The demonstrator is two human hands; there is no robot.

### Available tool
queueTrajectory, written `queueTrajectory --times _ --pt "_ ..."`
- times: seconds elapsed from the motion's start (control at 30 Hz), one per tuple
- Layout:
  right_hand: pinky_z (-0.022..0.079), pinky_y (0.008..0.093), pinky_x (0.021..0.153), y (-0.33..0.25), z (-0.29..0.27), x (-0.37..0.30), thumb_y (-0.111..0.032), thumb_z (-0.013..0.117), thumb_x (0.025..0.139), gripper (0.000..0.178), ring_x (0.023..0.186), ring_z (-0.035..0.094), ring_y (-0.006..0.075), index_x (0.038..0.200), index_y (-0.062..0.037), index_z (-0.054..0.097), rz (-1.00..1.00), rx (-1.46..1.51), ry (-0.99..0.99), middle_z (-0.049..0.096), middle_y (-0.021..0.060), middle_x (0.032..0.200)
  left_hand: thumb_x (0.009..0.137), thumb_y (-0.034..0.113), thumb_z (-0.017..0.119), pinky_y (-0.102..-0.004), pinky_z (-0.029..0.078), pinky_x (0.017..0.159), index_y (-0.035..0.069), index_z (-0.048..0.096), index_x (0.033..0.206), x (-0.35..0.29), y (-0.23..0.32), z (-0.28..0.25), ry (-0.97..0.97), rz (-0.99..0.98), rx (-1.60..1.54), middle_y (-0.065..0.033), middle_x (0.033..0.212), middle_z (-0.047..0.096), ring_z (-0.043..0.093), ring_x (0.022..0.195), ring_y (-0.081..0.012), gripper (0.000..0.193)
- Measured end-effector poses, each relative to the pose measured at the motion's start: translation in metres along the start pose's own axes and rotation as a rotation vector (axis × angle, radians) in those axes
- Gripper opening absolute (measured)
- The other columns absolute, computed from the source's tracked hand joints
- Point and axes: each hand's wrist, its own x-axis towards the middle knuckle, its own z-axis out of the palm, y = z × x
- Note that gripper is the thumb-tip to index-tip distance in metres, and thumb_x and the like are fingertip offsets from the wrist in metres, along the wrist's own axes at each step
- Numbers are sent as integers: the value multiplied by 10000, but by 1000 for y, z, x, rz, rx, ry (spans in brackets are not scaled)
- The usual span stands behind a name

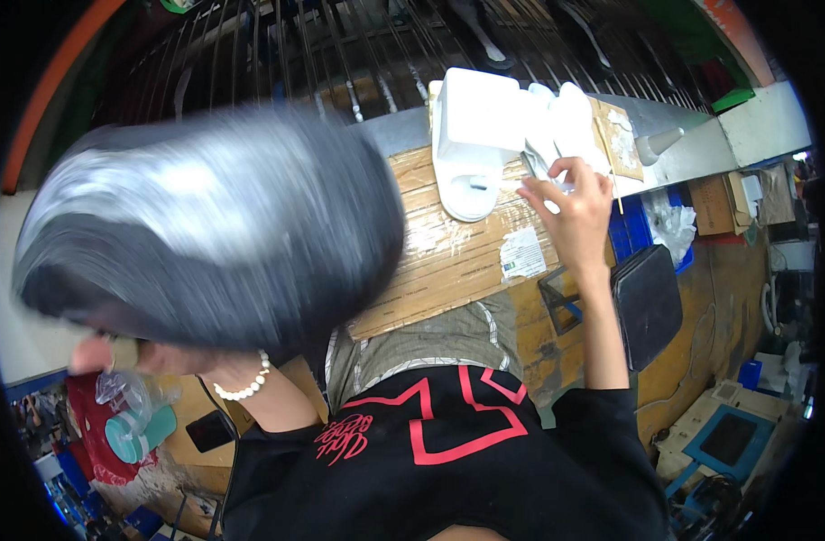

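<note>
A large, rounded, glossy black thing, helmet-like in shape, is raised at the left and smeared by motion. My left hand, with a pale bead bracelet at its wrist, grips its lower edge; the fingers are partly hidden and blurred. On the right, my right hand has thumb and forefinger drawn together beside a thin grey-white piece. What lies between the fingertips cannot be made out. Left of that hand stands a white boxy dispenser with a rounded base. White rounded pieces stand just beyond the fingers.
A taped brown cardboard sheet covers the work surface before me. Metal bars rise behind it. At the right are a white cone-shaped nozzle, a blue crate with plastic bags and a black stool seat. A phone lies lower left.
</note>
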Motion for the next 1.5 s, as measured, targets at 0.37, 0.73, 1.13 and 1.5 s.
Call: queueTrajectory --times 0.37,0.73,1.13,1.5 --pt "393 362 764 -18 18 -41 -248 851 773 178 847 510 187 911 -143 810 364 177 89 494 42 913 615 266 948 -791 97 1162 34 625 1327 39 -5 -1 203 210 342 -212 1604 313 155 1520 -448 815" --pt "369 299 701 -28 6 -11 -157 737 922 160 776 424 133 949 -10 794 703 931 237 451 12 819 1048 405 493 -488 422 1133 157 349 1513 12 -64 -21 -65 449 821 -242 1554 348 437 1385 -335 547" --pt "347 273 714 -119 -66 71 -280 932 580 448 819 424 157 996 -149 830 -32 939 319 395 1 880 940 458 652 -576 355 1178 360 380 1426 13 -83 -1 -81 761 1414 -158 1612 223 209 1488 -482 566" --pt "370 280 735 -130 -71 106 -240 907 675 374 837 423 152 1006 -98 806 -126 796 468 402 12 929 871 292 723 -637 423 1109 509 201 1467 3 -70 22 -384 789 1729 -124 1604 166 294 1427 -497 822"
